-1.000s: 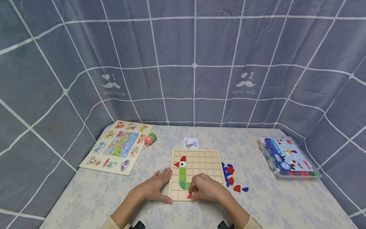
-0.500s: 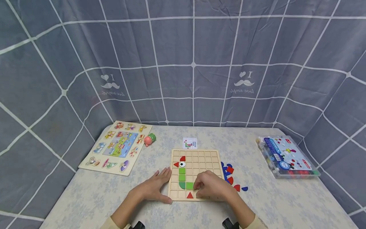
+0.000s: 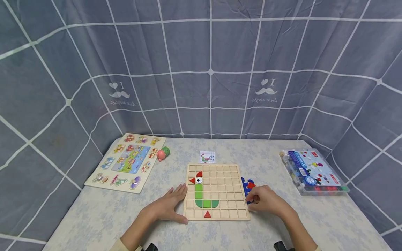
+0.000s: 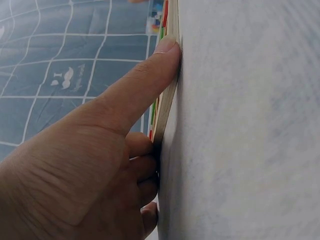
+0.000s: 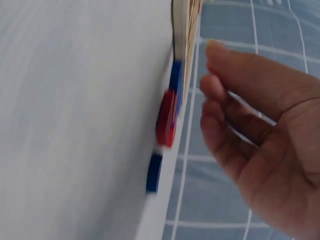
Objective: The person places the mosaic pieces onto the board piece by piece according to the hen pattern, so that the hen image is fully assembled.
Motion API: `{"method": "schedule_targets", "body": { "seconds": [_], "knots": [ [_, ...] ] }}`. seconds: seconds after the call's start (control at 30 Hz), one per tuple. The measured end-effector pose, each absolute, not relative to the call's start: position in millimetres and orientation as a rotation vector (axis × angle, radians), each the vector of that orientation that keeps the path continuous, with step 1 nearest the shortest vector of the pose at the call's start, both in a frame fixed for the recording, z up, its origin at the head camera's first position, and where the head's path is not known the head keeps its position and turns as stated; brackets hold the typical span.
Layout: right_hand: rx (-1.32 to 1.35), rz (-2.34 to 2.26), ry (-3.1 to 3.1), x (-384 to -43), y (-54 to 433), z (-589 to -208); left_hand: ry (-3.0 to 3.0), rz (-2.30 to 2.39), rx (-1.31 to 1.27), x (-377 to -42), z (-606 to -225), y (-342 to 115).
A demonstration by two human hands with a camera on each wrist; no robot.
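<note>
A wooden grid board (image 3: 227,190) lies on the table. Set in it are green squares (image 3: 199,191), two green quarter-rounds (image 3: 215,203), a white eye piece (image 3: 199,180), a red quarter-round (image 3: 199,174) and two red triangles (image 3: 207,214). My left hand (image 3: 169,205) rests against the board's left edge, thumb (image 4: 157,67) on its side. Just off the right edge hovers my right hand (image 3: 270,200), fingers loosely bent and seemingly holding nothing. Beneath it lie loose red (image 5: 166,119) and blue (image 5: 154,172) pieces, partly hidden in the head view.
A small pattern card (image 3: 207,157) lies behind the board. To the left are a picture puzzle board (image 3: 108,174) and a pink-and-green toy (image 3: 163,153). A clear plastic box (image 3: 315,172) sits at the right. Grey checked cloth (image 3: 194,90) hangs behind the table.
My right hand has moved from the board's lower middle to the loose pieces at the right. A second green quarter-round now shows beside the lower green square. My left hand stays put.
</note>
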State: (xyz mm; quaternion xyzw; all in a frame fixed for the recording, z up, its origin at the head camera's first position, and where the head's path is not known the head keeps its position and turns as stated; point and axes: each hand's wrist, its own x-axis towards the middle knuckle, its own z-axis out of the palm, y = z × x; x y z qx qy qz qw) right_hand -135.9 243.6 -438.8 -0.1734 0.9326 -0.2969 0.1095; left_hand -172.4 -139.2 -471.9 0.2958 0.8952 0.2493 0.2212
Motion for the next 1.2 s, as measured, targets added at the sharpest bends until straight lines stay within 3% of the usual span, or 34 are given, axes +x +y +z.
{"method": "schedule_targets", "body": {
  "seconds": [0.27, 0.63, 0.9, 1.2],
  "knots": [
    [-0.125, -0.7, 2.801, -133, 257, -439, 2.479, 0.7, 0.822, -171, -472, -141],
    [-0.176, -0.691, 2.81, -135, 262, -445, 2.487, 0.702, 0.831, -169, -472, -141],
    [0.042, -0.572, 2.84, -137, 261, -444, 2.48, 0.705, 0.83, -171, -472, -140],
    [-0.021, -0.677, 2.837, -140, 266, -450, 2.489, 0.691, 0.83, -172, -472, -139]
  ]
}}
